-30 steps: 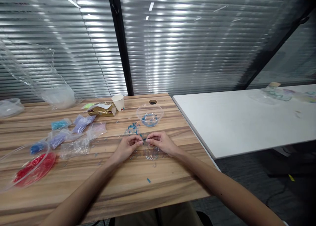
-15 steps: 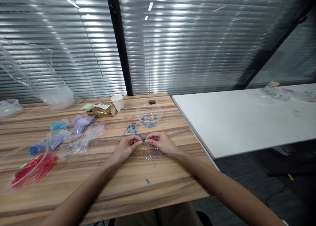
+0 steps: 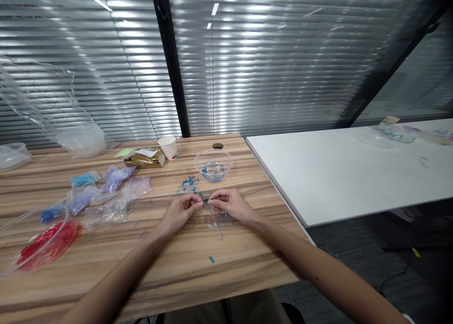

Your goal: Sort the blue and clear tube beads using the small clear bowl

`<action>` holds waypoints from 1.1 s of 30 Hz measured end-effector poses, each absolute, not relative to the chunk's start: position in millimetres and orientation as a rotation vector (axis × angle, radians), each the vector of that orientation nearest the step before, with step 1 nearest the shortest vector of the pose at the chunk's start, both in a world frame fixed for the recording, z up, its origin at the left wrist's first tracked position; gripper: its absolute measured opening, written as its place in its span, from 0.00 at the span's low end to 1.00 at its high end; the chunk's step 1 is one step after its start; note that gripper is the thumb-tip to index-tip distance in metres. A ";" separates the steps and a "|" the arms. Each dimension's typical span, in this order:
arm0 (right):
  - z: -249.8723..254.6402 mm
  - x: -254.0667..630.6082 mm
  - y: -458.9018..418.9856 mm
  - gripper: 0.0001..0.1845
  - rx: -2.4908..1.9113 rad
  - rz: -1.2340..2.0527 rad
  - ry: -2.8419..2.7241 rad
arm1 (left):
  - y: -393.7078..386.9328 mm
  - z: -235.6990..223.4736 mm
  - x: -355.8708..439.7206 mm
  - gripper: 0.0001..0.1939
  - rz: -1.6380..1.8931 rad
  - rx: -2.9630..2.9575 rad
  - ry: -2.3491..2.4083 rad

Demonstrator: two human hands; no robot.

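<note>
My left hand (image 3: 184,210) and my right hand (image 3: 229,204) rest close together over the wooden table (image 3: 177,277), each with thumb and forefinger pinched. Whatever lies between the fingertips is too small to name. Just beyond them is a loose heap of blue tube-like pieces (image 3: 190,183) mixed with clear ones. Under and beside my right hand, clear little tubes (image 3: 214,227) are scattered. A clear round bowl (image 3: 214,166) with blue pieces in it stands behind my hands. Nearer to me lie blue tube pieces (image 3: 211,259), side by side.
At left are several bags of purple beads (image 3: 116,178), a bag of turquoise beads (image 3: 85,179) and a round container of red pieces (image 3: 46,246). A paper cup (image 3: 169,147) and a gold box (image 3: 146,158) stand at the back. A white table (image 3: 336,173) adjoins on the right.
</note>
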State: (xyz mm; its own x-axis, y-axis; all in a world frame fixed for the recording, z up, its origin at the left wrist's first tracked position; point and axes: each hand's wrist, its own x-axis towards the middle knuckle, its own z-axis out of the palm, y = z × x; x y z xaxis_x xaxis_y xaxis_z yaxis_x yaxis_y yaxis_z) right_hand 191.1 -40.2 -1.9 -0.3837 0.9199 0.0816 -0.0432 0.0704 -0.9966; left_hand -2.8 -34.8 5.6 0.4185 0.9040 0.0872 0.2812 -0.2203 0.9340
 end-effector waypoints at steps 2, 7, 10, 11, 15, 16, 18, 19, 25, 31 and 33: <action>-2.2 191.0 -40.0 0.19 -0.920 1.439 -1.505 | -35.1 5.7 -2.5 0.15 0.824 1.730 1.039; -3.9 190.6 -39.3 0.19 -0.920 1.434 -1.525 | -35.1 4.1 -2.3 0.15 0.829 1.765 1.038; -5.5 190.5 -39.4 0.18 -0.907 1.435 -1.533 | -35.2 3.7 -2.6 0.14 0.820 1.809 1.042; -6.0 190.4 -39.5 0.17 -0.901 1.437 -1.534 | -35.3 3.8 -2.6 0.14 0.814 1.824 1.043; -6.9 190.3 -39.7 0.16 -0.899 1.443 -1.533 | -36.1 3.7 -2.5 0.13 0.804 1.854 1.038; -6.9 190.2 -39.7 0.16 -0.902 1.440 -1.537 | -36.3 3.4 -2.5 0.13 0.804 1.854 1.036; -7.1 190.1 -39.6 0.16 -0.907 1.431 -1.548 | -36.7 2.6 -2.3 0.13 0.802 1.853 1.034; -7.3 190.0 -39.5 0.15 -0.909 1.426 -1.552 | -36.8 2.2 -2.2 0.13 0.801 1.853 1.033; -8.8 189.9 -39.3 0.14 -0.921 1.395 -1.575 | -37.3 0.7 -1.8 0.11 0.805 1.861 1.010; -10.8 189.7 -39.4 0.14 -0.931 1.360 -1.595 | -38.8 2.9 -1.1 0.11 0.788 1.932 1.022; -11.3 189.8 -39.3 0.13 -0.933 1.356 -1.603 | -39.9 4.6 -0.3 0.11 0.780 1.956 1.038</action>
State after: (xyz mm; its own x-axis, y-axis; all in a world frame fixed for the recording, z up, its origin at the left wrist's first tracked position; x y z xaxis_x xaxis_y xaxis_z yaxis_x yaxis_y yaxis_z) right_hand 189.8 -39.3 -11.3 -0.3899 0.9127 0.1226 0.0303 0.1458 -0.9888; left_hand -0.3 -39.9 4.6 0.4792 0.8637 0.1558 0.3898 -0.3685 0.8440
